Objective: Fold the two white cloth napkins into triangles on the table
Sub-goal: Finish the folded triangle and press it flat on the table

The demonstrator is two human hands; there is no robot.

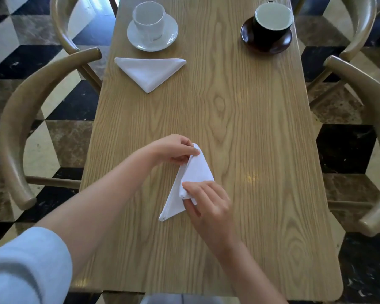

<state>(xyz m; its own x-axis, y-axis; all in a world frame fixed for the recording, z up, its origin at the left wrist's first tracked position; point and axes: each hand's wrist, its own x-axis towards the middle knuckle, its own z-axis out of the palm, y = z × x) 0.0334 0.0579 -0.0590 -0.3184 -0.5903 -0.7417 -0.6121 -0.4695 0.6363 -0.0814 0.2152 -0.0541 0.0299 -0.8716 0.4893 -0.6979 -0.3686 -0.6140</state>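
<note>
Presently, right hand [206, 200] pinches the near napkin's [195, 170] folded corner, left hand [173, 150] pinches its far tip — light, limp cloth, best held at corners and creases. Farther off, the second napkin [150, 71] lies folded on the table [250, 128].

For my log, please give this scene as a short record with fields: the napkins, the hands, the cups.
finished napkin: folded triangle, flat near the white cup
napkin in work: second napkin, partly folded, near table edge
left hand: pinches its far corner
right hand: pinches its near fold
white cup: on a white saucer
black cup: on a dark saucer
surface: wooden table
</note>
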